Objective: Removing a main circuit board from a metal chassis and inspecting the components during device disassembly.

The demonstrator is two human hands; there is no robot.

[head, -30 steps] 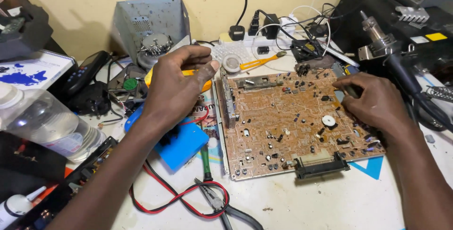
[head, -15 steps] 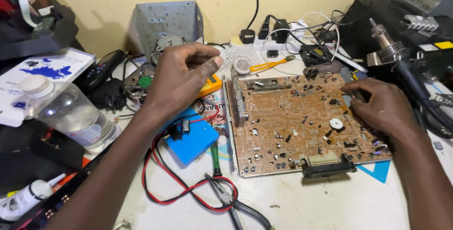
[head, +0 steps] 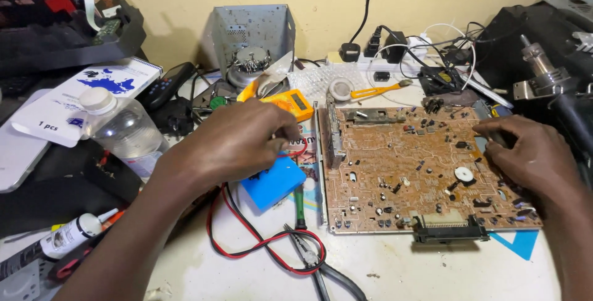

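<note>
The circuit board point(head: 420, 171) lies flat on the counter point(head: 395, 270) between the two hands, its long axis running from left to right. The right hand point(head: 531, 159) is the nearer one: it rests on the board's right edge, fingers curled and pressed together over what looks like a small dark thing (too hidden to name). The left hand point(head: 238, 143) sits just beside the board's left edge without touching it. It hovers over a blue block point(head: 273, 182) and the red wire point(head: 247, 239) that loops toward the person, fingers bunched, fingertips pinched near the wire close to the yellow meter point(head: 290, 102); whether it truly grips the wire I cannot tell. Farther left of that hand stands a clear plastic bottle point(head: 120, 129), and pliers point(head: 309, 251) lie just near of the blue block.
</note>
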